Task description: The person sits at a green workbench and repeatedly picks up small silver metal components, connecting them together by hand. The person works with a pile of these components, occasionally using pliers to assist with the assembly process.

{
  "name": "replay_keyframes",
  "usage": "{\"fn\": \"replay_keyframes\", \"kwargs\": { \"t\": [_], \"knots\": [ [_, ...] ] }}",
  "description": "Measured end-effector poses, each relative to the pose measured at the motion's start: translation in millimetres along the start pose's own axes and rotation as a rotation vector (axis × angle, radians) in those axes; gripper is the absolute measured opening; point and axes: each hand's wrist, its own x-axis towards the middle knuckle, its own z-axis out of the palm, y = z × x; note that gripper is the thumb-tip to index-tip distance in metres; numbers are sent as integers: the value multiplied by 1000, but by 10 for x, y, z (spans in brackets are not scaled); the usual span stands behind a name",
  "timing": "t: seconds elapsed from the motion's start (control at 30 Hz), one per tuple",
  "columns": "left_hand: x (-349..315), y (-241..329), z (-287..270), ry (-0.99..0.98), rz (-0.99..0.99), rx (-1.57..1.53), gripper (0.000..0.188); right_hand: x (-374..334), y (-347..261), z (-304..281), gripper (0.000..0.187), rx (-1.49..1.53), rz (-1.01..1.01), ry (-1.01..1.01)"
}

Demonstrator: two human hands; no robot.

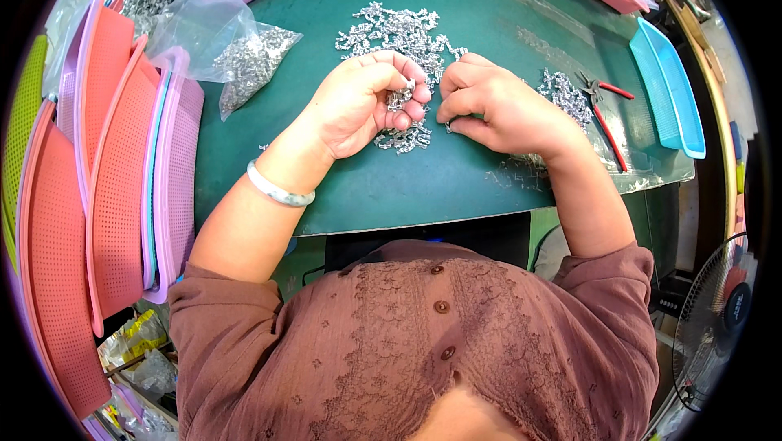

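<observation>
My left hand (358, 99) is turned partly palm up, its fingers curled round a few small silvery metal pieces (399, 99). Just right of it, my right hand (501, 111) faces down with thumb and fingers pinched together. A tiny bit of metal (448, 127) shows at those fingertips, too small to make out fully. Beyond both hands spreads a loose heap of small bent metal pieces (395, 30) on the green tabletop (350, 205). A smaller cluster of the same pieces (405, 141) lies beneath my left fingers.
Another small heap (562, 95) lies right of my right hand, by red-handled pliers (607, 127). A clear bag of metal pieces (257, 66) rests at far left. Stacked plastic baskets (122, 197) line the left edge; a blue tray (668, 91) and a fan (709, 319) are at right.
</observation>
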Motion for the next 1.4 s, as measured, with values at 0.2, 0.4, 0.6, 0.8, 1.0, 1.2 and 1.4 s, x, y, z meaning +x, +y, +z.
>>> {"fn": "replay_keyframes", "kwargs": {
  "t": [0.2, 0.4, 0.6, 0.8, 1.0, 1.2, 1.4],
  "knots": [
    [-5, 6, 8, 17, -2, -6, 14, 14, -8, 33, 9, -17, 17, 4],
    [-25, -36, 63, 88, -17, 226, 14, 57, -28, -1, 9, 14, 63, 224],
    [-48, -42, 128, 107, -47, 303, 14, 81, -67, 21, 13, -20, 38, 325],
    [-44, -51, 140, 118, -10, 321, 12, 92, -58, 51, 10, -18, 41, 369],
    [-41, -64, 133, 112, 46, 346, 10, 76, -55, 34, 11, -22, 84, 327],
    [-33, -64, 142, 119, 76, 370, 9, 70, -63, 35, 11, 1, 84, 315],
    [-30, -71, 129, 111, 86, 382, 8, 79, -50, 55, 6, 12, 58, 362]
  ]
}}
